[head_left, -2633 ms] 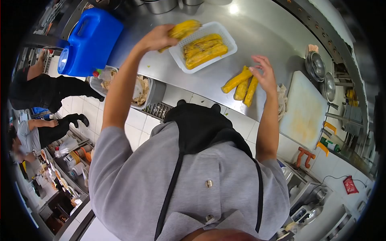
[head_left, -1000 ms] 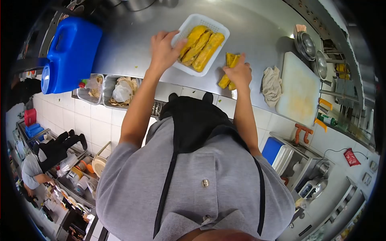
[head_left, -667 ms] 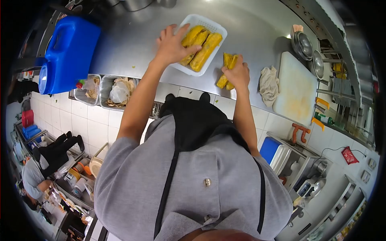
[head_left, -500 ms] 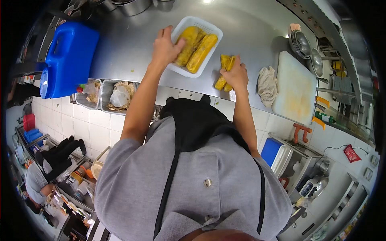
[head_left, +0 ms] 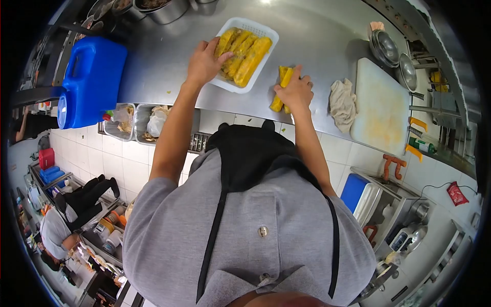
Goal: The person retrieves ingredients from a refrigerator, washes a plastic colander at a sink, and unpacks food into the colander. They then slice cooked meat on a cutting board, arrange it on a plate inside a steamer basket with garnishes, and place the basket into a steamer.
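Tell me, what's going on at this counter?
A person is at a metal counter. Their left grip is at a white basket, over the long yellow pieces inside; their right grip is on some loose yellow pieces beside the basket. Whether either grip is closed around a piece is hard to tell. Further right lie a cloth and a board.

Both bare forearms (head_left: 176,130) reach forward — the left hand (head_left: 203,61) over the left side of the white basket (head_left: 255,28), thumb spread apart — the right hand (head_left: 295,92), palm down, near its right side.
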Available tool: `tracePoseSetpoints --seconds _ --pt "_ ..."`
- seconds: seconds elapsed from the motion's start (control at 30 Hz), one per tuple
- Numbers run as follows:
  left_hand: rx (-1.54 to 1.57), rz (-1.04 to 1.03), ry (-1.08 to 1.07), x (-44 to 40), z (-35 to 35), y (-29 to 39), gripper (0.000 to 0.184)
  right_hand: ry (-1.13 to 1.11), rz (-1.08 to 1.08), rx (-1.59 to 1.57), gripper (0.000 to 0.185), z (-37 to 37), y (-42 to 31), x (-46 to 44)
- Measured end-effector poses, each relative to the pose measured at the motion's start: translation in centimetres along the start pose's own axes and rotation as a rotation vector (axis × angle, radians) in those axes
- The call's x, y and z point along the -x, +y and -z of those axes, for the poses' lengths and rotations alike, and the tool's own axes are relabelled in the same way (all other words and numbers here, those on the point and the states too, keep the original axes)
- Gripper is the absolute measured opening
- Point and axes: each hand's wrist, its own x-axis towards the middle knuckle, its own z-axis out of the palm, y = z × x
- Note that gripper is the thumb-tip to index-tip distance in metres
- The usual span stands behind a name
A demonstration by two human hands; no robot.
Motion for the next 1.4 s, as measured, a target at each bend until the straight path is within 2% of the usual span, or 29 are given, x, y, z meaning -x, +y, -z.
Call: tracePoseSetpoints --seconds 0.1,0.17,0.37,0.43,0.5,0.6,0.67,0.7,0.77,0.8,0.87,0.93,1.0,1.03,1.1,1.13,1.2,1.23,1.3,1.33,1.4 --pt "0.011 0.085 -0.053 0.3 0.4 1.2 0.069 -0.011 -0.038 -0.021 0.102 -0.3 0.3 -0.6" --pt "0.015 -0.039 0.168 0.7 0.2 0.7 0.066 -0.012 -0.039 -0.021 0.102 -0.6 0.4 -1.1" --pt "0.050 -0.050 0.286 1.9 1.5 4.2 0.056 -0.037 0.010 0.004 0.099 0.3 -0.8 -0.6" --pt "0.121 -0.018 0.268 2.5 1.4 4.9 0.052 -0.055 0.015 -0.008 0.099 0.2 -0.7 -0.9" --pt "0.191 0.011 0.260 3.0 1.2 5.5 0.048 -0.081 -0.006 -0.022 0.094 0.4 -0.9 -1.2" --pt "0.144 -0.094 0.342 4.7 0.3 6.8 0.045 -0.121 0.008 -0.128 0.084 1.5 -0.3 -1.0" --pt "0.397 -0.120 0.222 6.1 -1.0 8.7 0.045 -0.115 0.016 -0.158 0.080 1.7 0.5 -1.1" --pt "0.400 -0.113 0.224 6.8 -2.0 9.6 0.045 -0.108 0.019 -0.193 0.076 1.7 0.9 -1.0" --pt "0.650 0.026 -0.089 8.0 -4.0 11.0 0.049 -0.071 0.043 -0.203 0.073 1.5 1.6 -0.8" --pt "0.653 0.027 -0.085 8.4 -4.4 11.7 0.049 -0.026 0.068 -0.220 0.071 1.7 1.7 -0.8" --pt "0.593 0.057 -0.285 9.1 -4.8 12.3 0.052 0.034 0.081 -0.145 0.068 1.7 1.4 -0.3" --pt "0.582 0.025 -0.291 9.5 -5.3 12.1 0.054 0.093 0.096 -0.078 0.064 1.6 1.1 -0.4" --pt "0.358 -0.026 -0.347 9.9 -5.9 12.1 0.055 0.041 0.083 -0.208 0.057 1.5 1.3 -0.8" --pt "0.358 -0.022 -0.339 10.3 -6.8 11.9 0.055 0.041 0.092 -0.205 0.057 2.0 1.3 -0.7" --pt "0.170 -0.175 -0.220 11.0 -8.3 11.5 0.051 0.104 0.140 -0.364 0.045 3.1 1.2 -0.1" --pt "0.170 -0.162 -0.211 11.2 -8.7 11.6 0.051 0.097 0.152 -0.358 0.045 3.6 1.2 0.1" --pt "0.249 -0.134 -0.197 11.0 -9.3 11.5 0.047 0.107 0.329 -0.515 0.037 4.6 1.0 0.4" --pt "0.249 -0.124 -0.188 10.9 -8.9 11.5 0.047 0.101 0.340 -0.511 0.037 5.7 0.4 0.8" --pt "0.499 -0.049 -0.201 10.6 -7.7 11.6 0.042 0.049 0.330 -0.646 0.032 8.2 -1.1 1.4" --pt "0.497 -0.045 -0.197 10.2 -5.9 12.3 0.042 0.046 0.335 -0.645 0.032 9.0 -1.6 1.1" --pt "0.740 0.135 -0.094 9.5 -2.2 13.5 0.040 -0.017 0.433 -0.954 0.031 10.2 -2.9 -0.2"
